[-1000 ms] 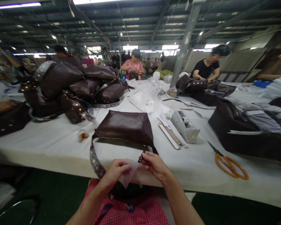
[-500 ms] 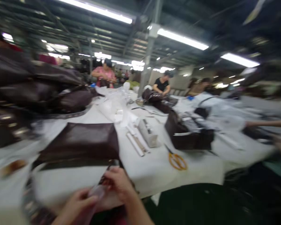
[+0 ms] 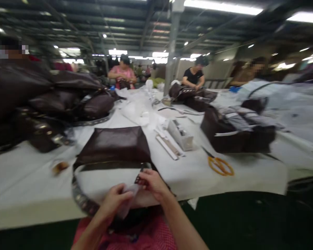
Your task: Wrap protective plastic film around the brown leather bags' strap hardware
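A dark brown leather bag (image 3: 114, 145) lies flat on the white table (image 3: 28, 180) in front of me, its studded strap (image 3: 79, 199) looping down over the table's front edge. My left hand (image 3: 116, 199) is closed on a thin translucent sheet (image 3: 127, 199) held below the bag. My right hand (image 3: 152, 182) pinches the small dark zipper pull (image 3: 138, 178) at the bag's right corner and touches the sheet's upper edge. Both hands meet just over the table's edge, above my red checked clothing.
Orange-handled scissors (image 3: 220, 165) lie to the right, near a white tape dispenser (image 3: 181, 136) and flat strips. A heap of brown bags (image 3: 49, 100) fills the left side, another dark bag (image 3: 237, 133) the right. Several people work at the far end.
The view swung right and partly back, with blur. My hands stay together on the sheet and zipper pull; they sit slightly closer to each other than a second ago.
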A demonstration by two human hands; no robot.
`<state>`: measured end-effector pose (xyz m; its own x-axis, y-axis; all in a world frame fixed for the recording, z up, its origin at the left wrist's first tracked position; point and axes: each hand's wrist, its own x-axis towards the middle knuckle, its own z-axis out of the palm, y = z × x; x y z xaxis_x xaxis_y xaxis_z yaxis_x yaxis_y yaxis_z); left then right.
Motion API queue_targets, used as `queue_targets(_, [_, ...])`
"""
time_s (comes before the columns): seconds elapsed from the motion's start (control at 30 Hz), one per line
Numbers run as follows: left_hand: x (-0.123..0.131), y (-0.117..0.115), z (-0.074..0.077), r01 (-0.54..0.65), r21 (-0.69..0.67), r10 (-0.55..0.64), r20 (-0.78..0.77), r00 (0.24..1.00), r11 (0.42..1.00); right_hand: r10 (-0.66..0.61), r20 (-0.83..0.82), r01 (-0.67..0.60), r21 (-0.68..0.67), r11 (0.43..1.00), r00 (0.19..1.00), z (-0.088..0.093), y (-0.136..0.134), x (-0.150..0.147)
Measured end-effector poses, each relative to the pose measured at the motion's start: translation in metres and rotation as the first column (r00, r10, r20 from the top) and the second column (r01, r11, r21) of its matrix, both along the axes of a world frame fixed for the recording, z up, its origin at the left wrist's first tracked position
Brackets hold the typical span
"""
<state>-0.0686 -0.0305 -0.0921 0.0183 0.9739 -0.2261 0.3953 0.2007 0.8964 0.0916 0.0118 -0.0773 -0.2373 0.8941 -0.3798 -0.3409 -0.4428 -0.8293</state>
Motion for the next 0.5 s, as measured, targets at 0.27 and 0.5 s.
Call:
queue_targets(0.27, [-0.004, -0.01, 0.003, -0.079, -0.216, 0.149, 0.333, 0.931, 0.973, 0.032, -0.023, -0.032, -0.005, 0.999, 0.999, -0.021, -0.002, -0.007])
queue_targets(0.5, [-0.009, -0.016, 0.0, -0.079, -0.178, 0.145, 0.395, 0.907, 0.981, -0.004, -0.028, 0.004, -0.004, 1.0, 1.0, -0.025, -0.002, -0.007])
